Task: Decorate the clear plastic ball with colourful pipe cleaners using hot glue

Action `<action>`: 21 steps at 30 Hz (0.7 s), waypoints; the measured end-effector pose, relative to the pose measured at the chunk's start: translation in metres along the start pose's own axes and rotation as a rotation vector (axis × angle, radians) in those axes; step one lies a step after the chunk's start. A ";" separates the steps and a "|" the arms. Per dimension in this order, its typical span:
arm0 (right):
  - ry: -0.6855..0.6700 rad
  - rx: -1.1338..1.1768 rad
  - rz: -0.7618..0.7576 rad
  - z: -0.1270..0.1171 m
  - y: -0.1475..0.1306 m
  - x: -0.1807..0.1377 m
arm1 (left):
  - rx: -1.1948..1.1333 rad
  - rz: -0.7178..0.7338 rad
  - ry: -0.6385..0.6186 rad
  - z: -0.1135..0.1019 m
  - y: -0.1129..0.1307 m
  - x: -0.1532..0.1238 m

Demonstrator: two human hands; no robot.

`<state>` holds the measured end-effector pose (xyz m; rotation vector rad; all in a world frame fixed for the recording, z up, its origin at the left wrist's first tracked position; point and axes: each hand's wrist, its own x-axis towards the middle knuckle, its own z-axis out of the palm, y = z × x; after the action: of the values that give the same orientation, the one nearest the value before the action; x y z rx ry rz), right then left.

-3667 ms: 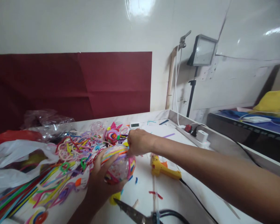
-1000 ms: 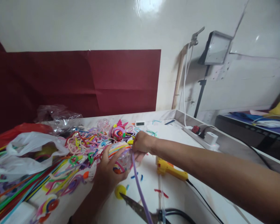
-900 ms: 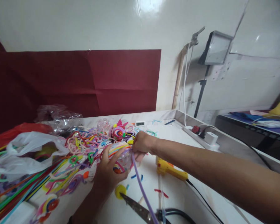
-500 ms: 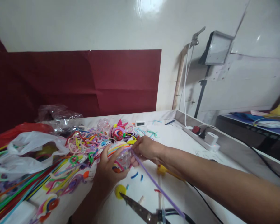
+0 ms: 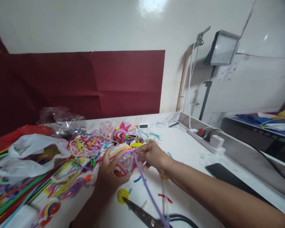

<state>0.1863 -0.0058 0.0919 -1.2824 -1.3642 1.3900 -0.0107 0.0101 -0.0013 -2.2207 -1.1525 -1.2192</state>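
Note:
My left hand (image 5: pixel 111 174) is wrapped round a clear plastic ball (image 5: pixel 127 161), whose top is covered with rows of white, yellow, orange and purple pipe cleaner. At the ball's right edge my right hand (image 5: pixel 150 154) pinches a purple pipe cleaner (image 5: pixel 146 186). Its long tail hangs down toward the front of the table. Below the hands lie dark scissors (image 5: pixel 141 212), their tip against a round yellow piece (image 5: pixel 123 195). Behind the ball sits a decorated fish-like ball (image 5: pixel 121 134) with a pink fin and an orange eye.
Heaped pipe cleaners (image 5: pixel 85 142) and a white plastic bag (image 5: pixel 21 148) cover the left side. Cut scraps, including a red one (image 5: pixel 165 198), lie in front. A black phone (image 5: pixel 237 182) is beyond my right forearm. A power strip (image 5: pixel 207 142) runs along the right edge.
The purple pipe cleaner's free end has swung left. My right forearm has shifted toward me, uncovering the phone. My left hand keeps the ball in nearly the same place.

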 end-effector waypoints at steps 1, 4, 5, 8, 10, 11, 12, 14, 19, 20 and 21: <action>0.008 -0.017 -0.019 0.000 0.003 0.001 | -0.001 0.001 0.005 0.000 0.000 0.000; 0.023 -0.079 -0.075 -0.001 0.011 0.005 | -0.009 -0.007 0.010 0.000 0.002 0.001; 0.028 -0.103 -0.097 -0.001 0.013 0.006 | -0.011 -0.010 0.013 0.000 0.002 0.001; 0.040 -0.188 -0.161 -0.003 0.018 0.008 | -0.011 -0.002 0.008 0.000 0.003 0.002; 0.045 -0.244 -0.199 -0.005 0.020 0.009 | -0.016 -0.007 0.004 0.000 0.003 0.001; 0.047 -0.269 -0.220 -0.005 0.020 0.009 | -0.019 -0.010 0.004 0.000 0.003 0.001; 0.050 -0.293 -0.240 -0.006 0.021 0.008 | -0.021 -0.009 0.005 0.000 0.003 0.001; 0.055 -0.339 -0.282 -0.007 0.021 0.007 | -0.022 0.003 0.009 0.000 0.002 0.001; 0.094 -0.456 -0.372 -0.005 0.023 0.005 | -0.015 0.003 0.005 0.000 0.003 0.001; 0.108 -0.477 -0.389 -0.004 0.023 0.005 | -0.015 0.003 0.005 0.000 0.004 0.001; 0.122 -0.498 -0.404 -0.003 0.024 0.004 | -0.016 0.002 0.010 0.000 0.005 0.002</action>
<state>0.1913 -0.0037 0.0683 -1.2741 -1.8294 0.7090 -0.0065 0.0080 0.0005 -2.2245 -1.1398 -1.2415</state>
